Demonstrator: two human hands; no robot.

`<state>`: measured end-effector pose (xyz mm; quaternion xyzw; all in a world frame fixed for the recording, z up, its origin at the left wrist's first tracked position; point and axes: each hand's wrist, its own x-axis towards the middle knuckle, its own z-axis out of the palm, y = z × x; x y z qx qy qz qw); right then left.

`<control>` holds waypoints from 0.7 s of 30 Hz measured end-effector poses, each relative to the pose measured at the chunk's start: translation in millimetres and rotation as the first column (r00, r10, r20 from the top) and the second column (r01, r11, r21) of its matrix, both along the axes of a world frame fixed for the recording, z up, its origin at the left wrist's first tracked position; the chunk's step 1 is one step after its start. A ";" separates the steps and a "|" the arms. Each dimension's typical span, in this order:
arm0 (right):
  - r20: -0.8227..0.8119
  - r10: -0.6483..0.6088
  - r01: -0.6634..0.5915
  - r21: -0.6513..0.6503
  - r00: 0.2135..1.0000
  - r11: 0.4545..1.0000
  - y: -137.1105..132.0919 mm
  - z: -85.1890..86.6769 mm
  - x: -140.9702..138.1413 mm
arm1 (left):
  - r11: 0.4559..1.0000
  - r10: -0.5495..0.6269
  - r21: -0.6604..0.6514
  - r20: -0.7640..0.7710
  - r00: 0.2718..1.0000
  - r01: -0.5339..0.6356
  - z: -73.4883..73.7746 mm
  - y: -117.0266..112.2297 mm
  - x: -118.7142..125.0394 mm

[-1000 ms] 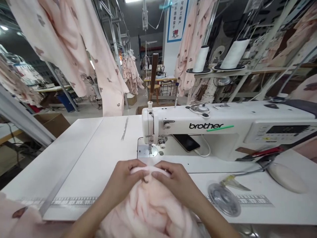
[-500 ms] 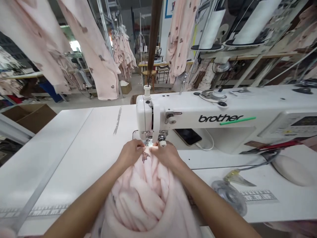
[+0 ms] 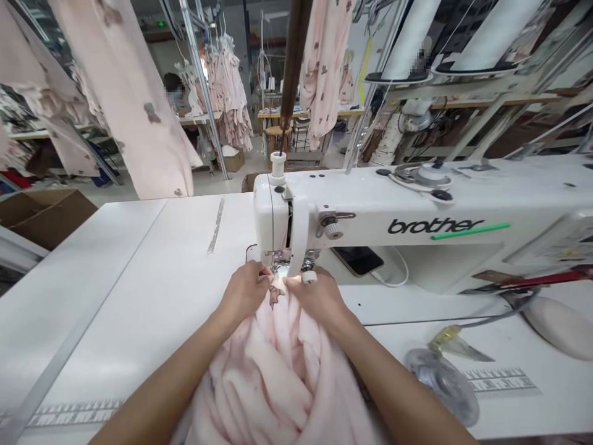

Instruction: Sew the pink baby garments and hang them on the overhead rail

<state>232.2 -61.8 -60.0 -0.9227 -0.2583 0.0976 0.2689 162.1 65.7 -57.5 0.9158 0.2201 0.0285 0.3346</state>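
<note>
Pale pink fabric (image 3: 259,377) with a small brown animal print lies bunched between my forearms, its upper edge reaching the lit needle area of a white sewing machine (image 3: 361,210). My left hand (image 3: 248,287) pinches the cloth just left of the presser foot (image 3: 280,267). On the other side, my right hand (image 3: 319,296) presses and grips the cloth, its thumb near the foot and its fingers partly hidden behind the machine's white knob (image 3: 309,276). The exact stitching point is too small and bright to make out.
A phone (image 3: 359,259) with a white cable lies under the machine arm. To the right are thread snips (image 3: 458,343), a clear round item (image 3: 442,386) and a ruler strip (image 3: 503,382). Pink garments (image 3: 139,105) hang behind; a cardboard box (image 3: 49,213) stands left.
The view has shifted slightly, so the machine and table items appear further right. Both hands stay at the presser foot, still holding the pink cloth.
</note>
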 end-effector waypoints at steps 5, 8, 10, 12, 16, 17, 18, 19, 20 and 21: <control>0.032 0.002 -0.001 -0.009 0.999 1.000 0.8 -1.7 -0.3 | 0.998 -0.024 0.062 -0.011 1.000 0.025 2.6 -1.4 1.3; 0.046 0.001 -0.001 -0.019 0.999 1.000 1.5 -3.1 -0.3 | 0.993 -0.033 0.113 0.007 0.999 0.032 2.0 -2.5 1.9; 0.057 0.006 -0.005 -0.023 0.998 1.000 2.0 -3.9 -0.3 | 0.990 -0.044 0.136 0.013 0.999 0.042 0.8 -2.7 2.0; 0.070 0.009 -0.008 -0.025 0.997 1.000 2.3 -4.6 -0.2 | 0.990 -0.050 0.133 0.007 0.999 0.048 -0.1 -2.6 2.1; 0.094 0.009 -0.007 -0.025 0.996 1.000 3.0 -6.9 0.6 | 0.993 -0.043 0.105 -0.027 0.999 0.046 0.3 -2.5 2.9; 0.098 0.009 -0.006 -0.024 0.995 1.000 3.2 -7.8 0.8 | 0.993 -0.041 0.106 -0.031 0.999 0.045 0.3 -2.5 3.2; 0.102 0.008 -0.006 -0.023 0.995 1.000 3.6 -8.8 1.1 | 0.993 -0.037 0.113 -0.028 0.999 0.040 0.2 -2.6 3.6; 0.105 0.007 -0.004 -0.022 0.994 1.000 3.9 -9.8 1.4 | 0.991 -0.031 0.127 -0.022 0.999 0.034 -0.2 -2.6 4.1; 0.109 0.004 -0.002 -0.020 0.994 1.000 4.3 -10.8 1.6 | 0.989 -0.024 0.144 -0.015 1.000 0.026 -0.8 -2.5 4.5; 0.114 0.000 0.002 -0.016 0.993 1.000 4.8 -11.8 1.8 | 0.987 -0.014 0.161 -0.008 1.000 0.015 -1.6 -2.4 5.0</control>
